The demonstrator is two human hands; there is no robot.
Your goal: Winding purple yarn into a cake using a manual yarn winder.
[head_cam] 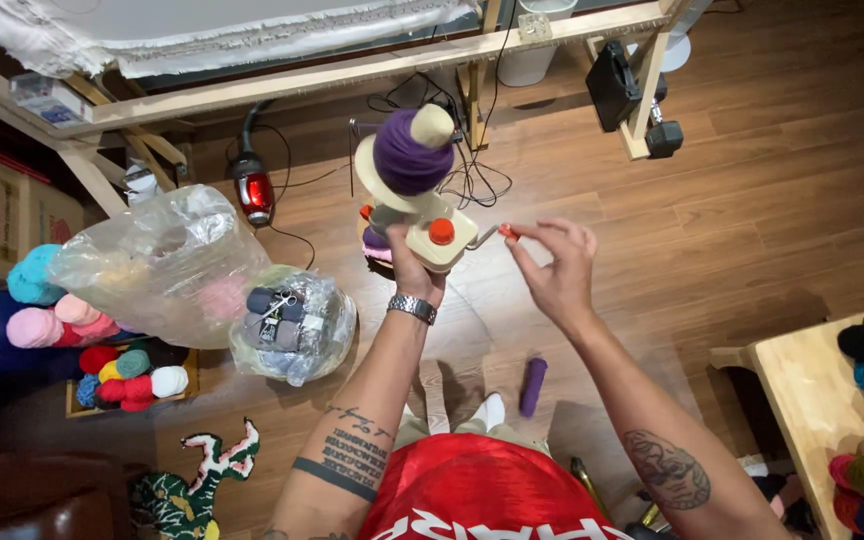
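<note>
A cream-coloured yarn winder (pixel 439 236) with orange knobs is held up in front of me over the wooden floor. A ball of purple yarn (pixel 409 152) sits on its tilted spindle. My left hand (pixel 410 270), with a metal watch on the wrist, grips the winder's base from below. My right hand (pixel 553 268) pinches the small orange handle of the winder's crank (pixel 507 232) at the right side. A purple yarn cone (pixel 533 385) lies on the floor between my arms.
Clear plastic bags (pixel 167 265) of yarn and a box of coloured yarn balls (pixel 130 378) lie at the left. A red vacuum (pixel 253 190) and cables sit under a wooden frame (pixel 352 70). A wooden table (pixel 802 400) with yarn skeins stands at the right.
</note>
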